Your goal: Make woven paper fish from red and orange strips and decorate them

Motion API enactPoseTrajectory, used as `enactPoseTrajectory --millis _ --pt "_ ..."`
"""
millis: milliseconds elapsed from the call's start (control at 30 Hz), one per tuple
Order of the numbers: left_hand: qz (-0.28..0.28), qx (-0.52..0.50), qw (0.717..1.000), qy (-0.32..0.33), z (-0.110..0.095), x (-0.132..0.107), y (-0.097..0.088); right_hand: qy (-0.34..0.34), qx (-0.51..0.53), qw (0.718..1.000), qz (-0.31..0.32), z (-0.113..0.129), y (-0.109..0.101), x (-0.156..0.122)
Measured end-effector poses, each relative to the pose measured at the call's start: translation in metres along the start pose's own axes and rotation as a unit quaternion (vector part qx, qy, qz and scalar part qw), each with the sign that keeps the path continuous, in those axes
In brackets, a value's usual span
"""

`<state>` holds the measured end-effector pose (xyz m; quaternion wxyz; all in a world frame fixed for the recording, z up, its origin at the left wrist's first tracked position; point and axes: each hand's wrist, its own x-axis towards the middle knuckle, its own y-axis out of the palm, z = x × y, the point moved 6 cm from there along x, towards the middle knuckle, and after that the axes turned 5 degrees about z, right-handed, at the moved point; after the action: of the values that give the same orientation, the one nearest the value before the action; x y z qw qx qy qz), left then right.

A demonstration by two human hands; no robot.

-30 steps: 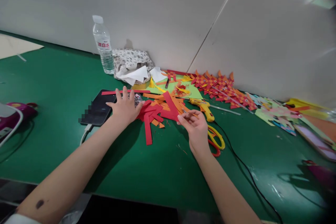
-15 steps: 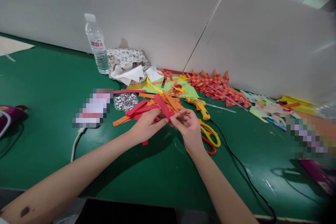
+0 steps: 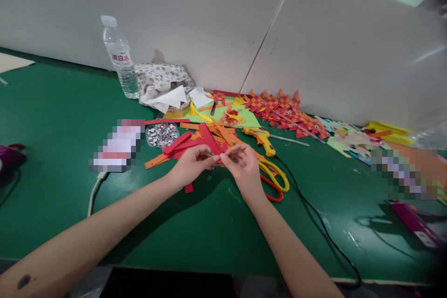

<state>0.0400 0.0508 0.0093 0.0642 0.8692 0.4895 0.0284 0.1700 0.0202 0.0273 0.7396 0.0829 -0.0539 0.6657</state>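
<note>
A red paper strip is pinched at its near end between both hands, over a pile of red and orange strips. My left hand closes on it with thumb and fingers. Opposite, my right hand grips the same end, thumb tip almost meeting the left thumb. The fingers cover the pinched end, so any fold there is hidden. Just right of my right hand lie scissors with yellow and red handles, their blades out of sight. Behind them rests a yellow glue gun with a clear glue stick.
A round box of googly eyes and a blurred phone lie left. Behind stand a water bottle and a tissue pouch. Woven red-orange paper fish line the wall. A black cable crosses the right side.
The strip's near end has come down and is now more covered by my fingertips. My thumbs are closer together. The whole view has shifted slightly.
</note>
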Motion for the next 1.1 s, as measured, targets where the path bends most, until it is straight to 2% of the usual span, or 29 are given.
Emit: enactPoseTrajectory --millis 133,267,400,467,533,567,633,733,800,933,1033,1100 --pt "0.004 -0.024 0.999 -0.027 0.001 0.000 0.001 0.015 -0.022 1.000 -0.013 -0.001 -0.003 0.000" --pt "-0.003 -0.095 0.993 -0.067 0.007 -0.001 0.001 0.012 -0.027 0.999 -0.025 -0.001 -0.004 -0.001" --pt "0.005 -0.114 0.992 -0.056 0.010 0.001 0.001 0.012 -0.036 0.999 -0.019 0.000 -0.002 -0.001" --pt "0.001 -0.107 0.993 -0.046 0.009 0.001 0.000 0.011 -0.081 0.997 -0.005 0.004 -0.004 0.001" --pt "-0.011 -0.098 0.994 -0.046 0.009 0.001 -0.001 -0.004 -0.173 0.985 0.020 0.011 -0.007 0.002" --pt "-0.017 -0.092 0.995 -0.047 0.008 0.001 -0.002 -0.017 -0.236 0.971 0.033 0.016 -0.010 0.002" --pt "-0.028 -0.079 0.995 -0.048 0.007 0.001 -0.003 -0.048 -0.384 0.921 0.037 0.025 -0.019 -0.001" --pt "-0.035 -0.065 0.996 -0.044 0.005 0.000 -0.005 -0.038 -0.588 0.807 0.034 0.028 -0.039 -0.015" --pt "-0.036 -0.058 0.997 -0.041 0.004 0.000 -0.005 -0.001 -0.664 0.748 0.027 0.026 -0.054 -0.027" --pt "-0.036 -0.048 0.997 -0.038 0.005 0.000 -0.006 0.097 -0.712 0.694 0.028 0.021 -0.079 -0.042" --pt "-0.041 -0.048 0.997 -0.035 0.006 0.000 -0.007 0.136 -0.719 0.681 0.040 0.021 -0.088 -0.039" --pt "-0.044 -0.050 0.997 -0.033 0.006 0.001 -0.008 0.121 -0.725 0.677 0.035 0.025 -0.090 -0.031"
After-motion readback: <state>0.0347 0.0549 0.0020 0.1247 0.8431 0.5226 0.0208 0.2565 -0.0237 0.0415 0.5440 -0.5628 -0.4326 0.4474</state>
